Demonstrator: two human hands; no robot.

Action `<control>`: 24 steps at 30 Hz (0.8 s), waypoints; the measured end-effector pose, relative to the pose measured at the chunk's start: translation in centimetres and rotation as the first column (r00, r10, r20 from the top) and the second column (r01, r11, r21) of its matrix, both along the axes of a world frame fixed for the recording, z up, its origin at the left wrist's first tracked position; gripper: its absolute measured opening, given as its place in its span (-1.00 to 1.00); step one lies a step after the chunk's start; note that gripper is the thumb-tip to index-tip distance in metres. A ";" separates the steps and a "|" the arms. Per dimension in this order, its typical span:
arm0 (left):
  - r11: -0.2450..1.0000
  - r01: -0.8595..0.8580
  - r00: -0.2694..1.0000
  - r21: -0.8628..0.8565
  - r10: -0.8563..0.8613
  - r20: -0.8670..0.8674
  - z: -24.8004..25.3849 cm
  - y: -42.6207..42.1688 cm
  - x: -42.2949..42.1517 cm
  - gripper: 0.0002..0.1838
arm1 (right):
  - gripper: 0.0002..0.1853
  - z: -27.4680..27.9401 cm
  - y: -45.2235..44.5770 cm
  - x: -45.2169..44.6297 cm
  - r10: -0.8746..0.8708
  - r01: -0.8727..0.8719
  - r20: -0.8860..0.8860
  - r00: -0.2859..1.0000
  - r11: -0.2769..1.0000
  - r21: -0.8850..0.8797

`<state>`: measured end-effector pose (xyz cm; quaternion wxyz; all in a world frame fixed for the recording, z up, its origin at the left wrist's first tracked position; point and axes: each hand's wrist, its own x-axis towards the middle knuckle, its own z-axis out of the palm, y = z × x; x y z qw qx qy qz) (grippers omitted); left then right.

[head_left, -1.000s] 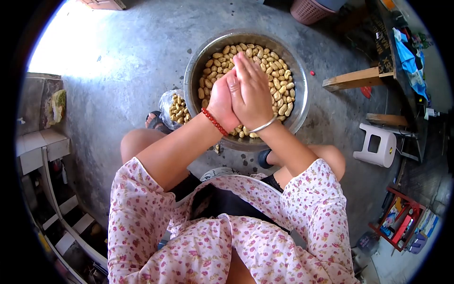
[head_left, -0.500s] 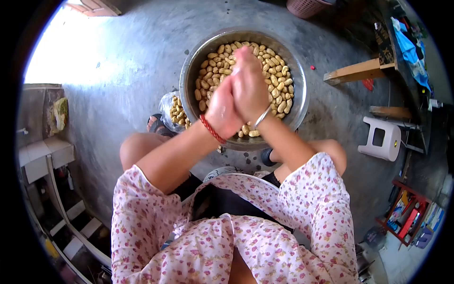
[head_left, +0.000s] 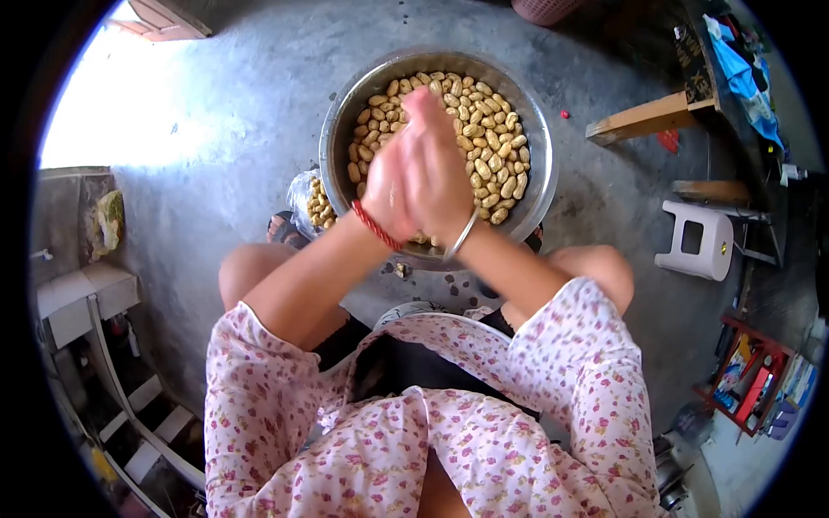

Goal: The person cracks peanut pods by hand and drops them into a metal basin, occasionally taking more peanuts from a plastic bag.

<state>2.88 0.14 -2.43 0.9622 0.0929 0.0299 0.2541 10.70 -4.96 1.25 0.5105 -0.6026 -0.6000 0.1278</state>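
Note:
Palm to palm, my left hand (head_left: 389, 192) and my right hand (head_left: 439, 186) press together above a wide metal basin (head_left: 542, 186). Their fingers look stretched out and point away from me, though motion blurs them. Nothing shows in either hand; the space between the palms is hidden. A red braided bracelet (head_left: 376, 226) circles my left wrist, and a silver bangle (head_left: 462, 233) my right. Unshelled peanuts (head_left: 492, 142) fill much of the basin below, partly covered by my hands and forearms.
A clear plastic bag of peanuts (head_left: 318, 205) leans by the basin's left side. At the right are a pale plastic stool (head_left: 717, 242), a wooden table leg (head_left: 643, 118) and a red rack (head_left: 756, 388). A pink basket (head_left: 546, 9) stands at the back.
Both hands, still pressed together, have shifted slightly left and toward me, and their palms have slid against each other. The whole view has shifted a little.

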 end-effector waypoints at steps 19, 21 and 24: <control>0.960 -0.089 0.957 -0.267 0.008 -0.291 7.4 -0.6 0.7 -0.59 | -0.53 3.5 0.9 5.6 -0.159 0.148 -0.735 0.659 0.986 -0.081; 0.966 0.211 0.953 -0.151 -0.237 -0.187 0.9 2.1 -0.4 -0.73 | -0.62 3.8 0.9 7.3 -0.216 0.232 -0.748 0.627 0.969 -0.085; 0.682 0.682 0.304 0.265 0.066 -0.950 3.8 0.1 1.5 -0.69 | -0.65 4.4 0.1 9.3 -0.286 0.273 -0.765 0.577 0.950 -0.149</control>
